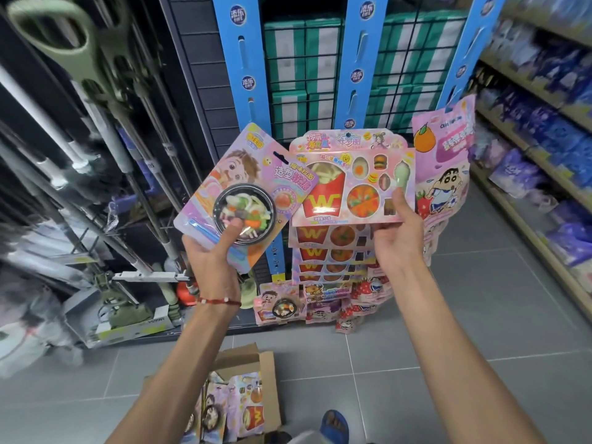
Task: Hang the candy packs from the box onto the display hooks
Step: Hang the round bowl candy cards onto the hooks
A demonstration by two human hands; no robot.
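Note:
My left hand [214, 254] grips a pink noodle-bowl candy pack [243, 187], tilted, with the thumb on its black bowl. A fast-food candy pack [349, 184] with fries and pizza shapes is held at its lower right corner by my right hand [397, 238], in front of the middle blue display strip [360, 59]. Several identical fast-food packs [330, 248] hang in a column just below it. The open cardboard box [266, 379] sits on the floor by my feet with more packs [224, 411] inside.
A cartoon-boy candy bag [445, 161] hangs on the right blue strip [461, 68]. More packs [320, 302] hang low near the floor. The left blue strip [240, 65] shows bare slots. Mop handles [105, 149] stand on the left, shelves of purple bags [544, 139] on the right.

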